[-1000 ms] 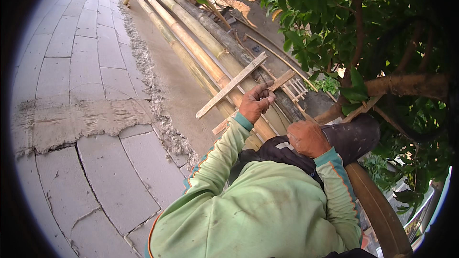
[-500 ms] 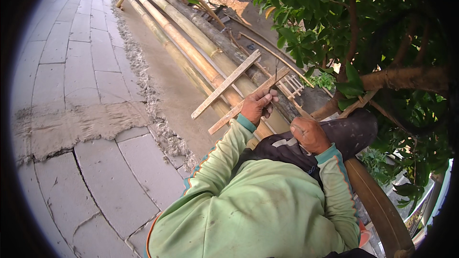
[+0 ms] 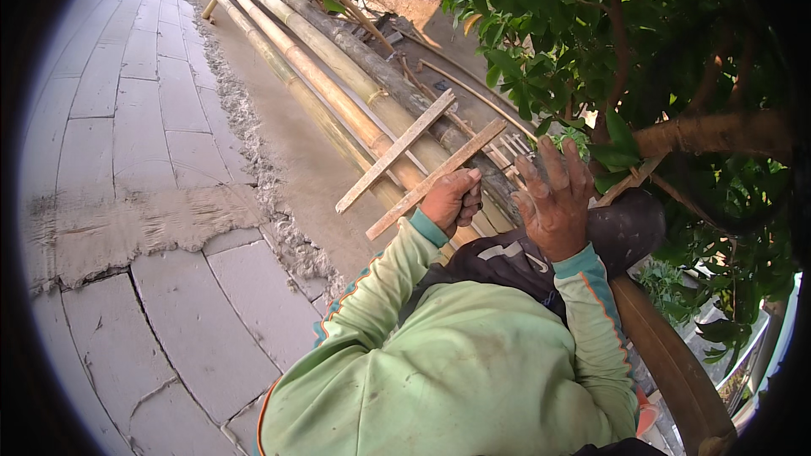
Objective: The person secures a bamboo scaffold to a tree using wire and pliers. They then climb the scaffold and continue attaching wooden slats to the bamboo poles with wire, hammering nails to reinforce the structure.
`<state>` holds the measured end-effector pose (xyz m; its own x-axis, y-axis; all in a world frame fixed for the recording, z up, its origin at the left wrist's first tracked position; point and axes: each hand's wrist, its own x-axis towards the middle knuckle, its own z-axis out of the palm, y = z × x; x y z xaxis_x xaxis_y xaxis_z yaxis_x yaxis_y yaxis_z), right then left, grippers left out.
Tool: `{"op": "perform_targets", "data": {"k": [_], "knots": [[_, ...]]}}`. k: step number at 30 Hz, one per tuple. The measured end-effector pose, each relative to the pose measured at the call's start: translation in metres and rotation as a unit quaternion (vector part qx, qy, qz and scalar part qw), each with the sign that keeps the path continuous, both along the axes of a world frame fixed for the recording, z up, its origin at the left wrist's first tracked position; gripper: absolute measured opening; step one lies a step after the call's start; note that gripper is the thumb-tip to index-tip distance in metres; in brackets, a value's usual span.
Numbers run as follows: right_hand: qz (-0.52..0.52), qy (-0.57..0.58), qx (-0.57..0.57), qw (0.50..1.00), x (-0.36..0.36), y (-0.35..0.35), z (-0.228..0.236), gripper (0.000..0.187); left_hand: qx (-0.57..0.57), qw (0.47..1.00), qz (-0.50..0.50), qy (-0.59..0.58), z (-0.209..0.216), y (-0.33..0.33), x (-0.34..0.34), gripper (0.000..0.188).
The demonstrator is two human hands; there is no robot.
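My left hand [image 3: 452, 201] is closed over the bamboo poles [image 3: 325, 101], just beside the near wooden slat [image 3: 435, 177]. What its fingers hold, if anything, is hidden. To its right, my right hand [image 3: 557, 207] is raised above my bent leg in dark trousers [image 3: 629, 228], its fingers spread and nothing visible in them. A second wooden slat [image 3: 395, 150] lies across the poles beyond the first, roughly parallel to it.
A wall of grey blocks [image 3: 139, 110] with a rough mortar band [image 3: 152, 224] rises on the left. A dark pole [image 3: 363, 55] runs along the bamboo. Leafy branches [image 3: 718, 137] crowd the right, and a thick brown beam [image 3: 667, 355] lies below them.
My right hand has lifted off my leg and opened, fingers spread upward. The thin dark wire seen at my left hand no longer shows; that hand has turned slightly and closed tighter.
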<state>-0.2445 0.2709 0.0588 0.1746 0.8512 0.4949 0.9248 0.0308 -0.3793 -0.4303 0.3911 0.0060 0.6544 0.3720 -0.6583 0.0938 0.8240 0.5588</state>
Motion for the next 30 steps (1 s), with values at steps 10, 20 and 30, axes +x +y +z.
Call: {"op": "perform_targets", "data": {"k": [10,20,30], "knots": [[0.077,0.197,-0.109,0.971,0.003,0.007,-0.052,0.01,-0.096,0.98,0.143,-0.101,-0.022,-0.001,-0.015,0.028],[0.08,0.336,-0.303,0.888,-0.01,-0.007,-0.07,0.018,0.113,0.988,0.108,-0.019,-0.03,-0.011,-0.037,0.026],[-0.129,0.493,-0.173,0.843,0.014,-0.004,-0.105,0.018,0.661,0.549,-0.245,0.45,-0.114,0.002,-0.149,0.053]]}}
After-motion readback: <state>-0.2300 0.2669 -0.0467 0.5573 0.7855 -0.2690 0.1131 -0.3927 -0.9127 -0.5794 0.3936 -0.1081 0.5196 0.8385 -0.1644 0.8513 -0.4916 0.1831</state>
